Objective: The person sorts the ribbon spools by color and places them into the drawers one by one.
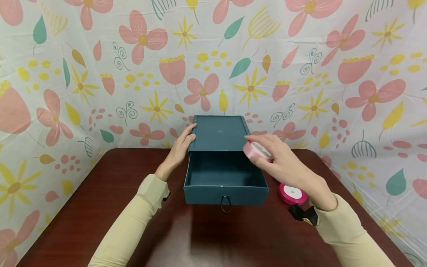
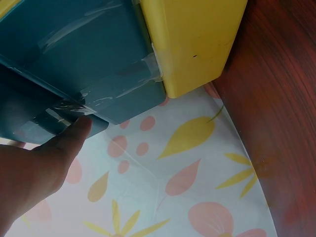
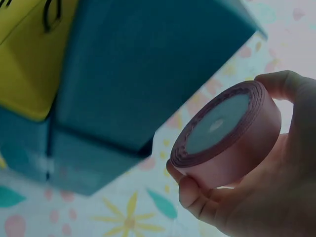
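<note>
A teal drawer box (image 1: 220, 129) stands at the back of the table, its top drawer (image 1: 203, 195) pulled out toward me, with a dark loop pull on the front. The inside that shows holds nothing. My left hand (image 1: 179, 150) rests against the box's left side near the top, thumb along the edge; the left wrist view shows that thumb (image 2: 74, 133) on the taped teal wall. Between thumb and fingers, my right hand (image 1: 287, 161) grips a light pink ribbon roll (image 3: 247, 158) beside the drawer's right rear corner. Its white core faces up in the head view.
A magenta ribbon roll (image 1: 293, 194) lies flat on the dark red-brown table (image 1: 133, 207), right of the drawer and below my right forearm. Yellow drawer sections (image 2: 192, 44) belong to the same stack. A flowered cloth (image 1: 213, 55) hangs behind and along the sides.
</note>
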`<state>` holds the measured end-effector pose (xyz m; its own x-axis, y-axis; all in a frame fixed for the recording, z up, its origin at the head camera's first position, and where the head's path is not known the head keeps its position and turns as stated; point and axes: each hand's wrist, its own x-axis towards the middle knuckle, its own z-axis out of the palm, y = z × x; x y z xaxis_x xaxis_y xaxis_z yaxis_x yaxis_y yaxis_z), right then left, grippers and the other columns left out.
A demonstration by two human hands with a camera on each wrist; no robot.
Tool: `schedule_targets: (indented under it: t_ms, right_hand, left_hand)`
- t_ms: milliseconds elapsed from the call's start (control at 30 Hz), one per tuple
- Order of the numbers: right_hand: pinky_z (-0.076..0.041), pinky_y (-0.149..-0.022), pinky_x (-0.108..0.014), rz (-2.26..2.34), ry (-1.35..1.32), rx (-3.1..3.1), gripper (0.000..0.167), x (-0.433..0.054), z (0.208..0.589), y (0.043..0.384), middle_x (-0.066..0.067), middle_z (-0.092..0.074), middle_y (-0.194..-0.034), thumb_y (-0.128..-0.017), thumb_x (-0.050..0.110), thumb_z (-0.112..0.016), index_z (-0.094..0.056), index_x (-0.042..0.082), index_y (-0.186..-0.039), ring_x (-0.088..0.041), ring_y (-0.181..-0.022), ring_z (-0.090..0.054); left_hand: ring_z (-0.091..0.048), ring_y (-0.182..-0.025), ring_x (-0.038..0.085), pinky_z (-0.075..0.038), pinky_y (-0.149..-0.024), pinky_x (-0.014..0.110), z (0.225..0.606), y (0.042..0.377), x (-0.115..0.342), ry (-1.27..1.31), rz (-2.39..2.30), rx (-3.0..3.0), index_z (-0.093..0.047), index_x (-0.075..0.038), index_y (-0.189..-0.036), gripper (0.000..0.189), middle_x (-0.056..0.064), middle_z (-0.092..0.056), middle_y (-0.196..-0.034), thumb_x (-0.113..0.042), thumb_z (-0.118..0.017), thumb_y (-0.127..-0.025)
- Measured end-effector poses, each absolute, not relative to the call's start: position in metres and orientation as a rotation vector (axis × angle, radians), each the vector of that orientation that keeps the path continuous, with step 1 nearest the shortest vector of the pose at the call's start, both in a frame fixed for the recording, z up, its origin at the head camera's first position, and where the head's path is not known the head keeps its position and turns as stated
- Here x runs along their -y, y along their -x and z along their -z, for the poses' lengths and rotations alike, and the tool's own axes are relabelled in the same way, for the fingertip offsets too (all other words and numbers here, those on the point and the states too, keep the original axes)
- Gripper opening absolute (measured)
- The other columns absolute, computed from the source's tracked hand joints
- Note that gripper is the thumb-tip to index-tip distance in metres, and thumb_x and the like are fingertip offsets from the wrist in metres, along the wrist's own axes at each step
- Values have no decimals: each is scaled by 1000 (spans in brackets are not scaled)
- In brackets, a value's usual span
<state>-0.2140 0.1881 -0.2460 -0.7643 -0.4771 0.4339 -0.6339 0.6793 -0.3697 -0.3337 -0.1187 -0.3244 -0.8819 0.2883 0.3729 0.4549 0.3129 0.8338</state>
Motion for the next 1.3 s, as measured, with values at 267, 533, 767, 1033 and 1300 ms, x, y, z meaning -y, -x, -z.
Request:
schedule_targets:
  t_ms: [267, 533, 767, 1033, 1300]
  right_hand:
    - [-50, -78, -32, -742, -1079, 2673, 51, -160, 244, 209, 1, -53, -128, -92, 27, -63, -50, 24, -141, -14, -107, -47]
    - [-49, -77, -28, -676, -1224, 2743, 51, -143, 248, 213, 3, -56, -128, -92, 30, -62, -50, 23, -141, -14, -107, -47]
    - [-49, -79, -29, -608, -1275, 2842, 55, -137, 251, 220, -1, -53, -137, -95, 34, -58, -45, 16, -145, -19, -111, -48]
    - [-44, -105, -48, -529, -1368, 2870, 58, -130, 254, 230, -9, -50, -144, -95, 32, -58, -43, 9, -146, -28, -130, -47]
    - [-50, -91, -38, -443, -1405, 2886, 59, -123, 254, 238, -10, -54, -138, -93, 33, -62, -46, 7, -144, -23, -117, -52]
  left_hand:
    - [-17, -150, 26, -21, -118, 52, 325, 335, 119, 690, 1613, 2422, -25, -26, -154, 53, 4, -16, -163, -41, -29, -103]
    - [-13, -151, 30, -18, -119, 54, 319, 332, 119, 702, 1656, 2454, -23, -17, -155, 53, 10, -12, -163, -30, -30, -105]
    - [-17, -150, 27, -20, -119, 53, 321, 333, 119, 689, 1614, 2446, -25, -24, -154, 52, 6, -15, -163, -37, -29, -104]
    - [-20, -149, 28, -22, -117, 54, 323, 333, 119, 665, 1595, 2427, -27, -27, -153, 52, 7, -18, -162, -40, -30, -103]
    - [-20, -149, 28, -21, -118, 53, 323, 333, 118, 654, 1593, 2434, -27, -27, -153, 52, 4, -18, -162, -40, -30, -103]
